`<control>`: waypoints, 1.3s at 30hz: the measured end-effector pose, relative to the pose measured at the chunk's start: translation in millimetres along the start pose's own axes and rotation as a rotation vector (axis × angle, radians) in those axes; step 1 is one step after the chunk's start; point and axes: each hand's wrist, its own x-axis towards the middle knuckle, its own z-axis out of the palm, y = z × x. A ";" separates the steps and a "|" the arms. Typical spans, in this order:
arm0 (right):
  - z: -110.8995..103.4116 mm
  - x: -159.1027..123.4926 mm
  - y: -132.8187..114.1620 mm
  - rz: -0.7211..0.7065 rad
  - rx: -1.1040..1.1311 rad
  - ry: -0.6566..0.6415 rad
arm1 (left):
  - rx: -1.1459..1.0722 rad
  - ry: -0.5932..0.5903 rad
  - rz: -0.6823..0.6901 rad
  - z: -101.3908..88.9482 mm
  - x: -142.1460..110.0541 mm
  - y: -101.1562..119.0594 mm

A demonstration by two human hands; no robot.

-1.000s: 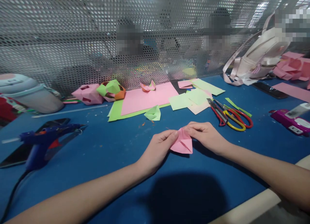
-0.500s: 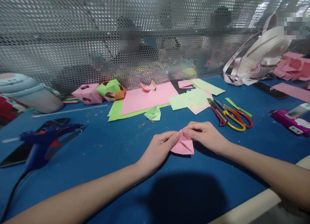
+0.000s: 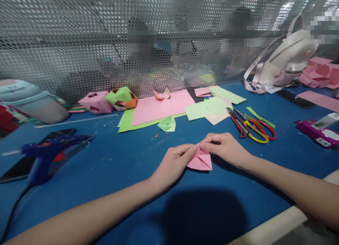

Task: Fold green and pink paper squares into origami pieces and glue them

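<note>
Both hands pinch one folded pink paper piece (image 3: 200, 161) just above the blue table. My left hand (image 3: 173, 165) grips its upper left edge between thumb and fingers. At its top right, my right hand (image 3: 227, 148) is closed on the paper, thumb against the fingertips. Creases run across the face of the paper, and its lower edge spreads wide toward me. Beyond my hands lies a folded light green paper piece (image 3: 167, 124). Pink paper sheets (image 3: 159, 111) are stacked over green ones behind it.
Scissors (image 3: 261, 132) and a red utility knife (image 3: 238, 123) lie right of my hands. A blue glue gun (image 3: 43, 153) rests at left over a dark phone. Folded paper models (image 3: 97, 102) stand along the perforated metal screen (image 3: 92, 36). A backpack (image 3: 288, 58) sits at back right.
Almost nothing differs. The lower edge of the pink paper has tipped very slightly toward me, while both hands keep their pinch in the same place.
</note>
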 end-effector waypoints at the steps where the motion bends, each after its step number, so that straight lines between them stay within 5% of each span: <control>1: 0.2 -0.2 0.2 0.004 0.001 0.002 | 0.007 0.000 0.004 0.0 -0.1 -0.1; 13: 1.3 -2.8 -3.6 0.001 -0.088 0.022 | 0.102 0.007 0.039 0.6 -1.6 0.7; 20: 9.9 -6.7 -3.9 -0.164 -0.241 0.071 | 0.156 0.051 -0.002 2.3 -1.7 -0.4; 31: 9.9 -7.8 -4.2 -0.230 -0.282 0.016 | 0.155 -0.045 0.030 2.1 -2.3 2.5; 39: 5.6 -8.3 -6.9 -0.166 -0.208 -0.022 | 0.110 0.016 0.004 2.0 -0.8 0.6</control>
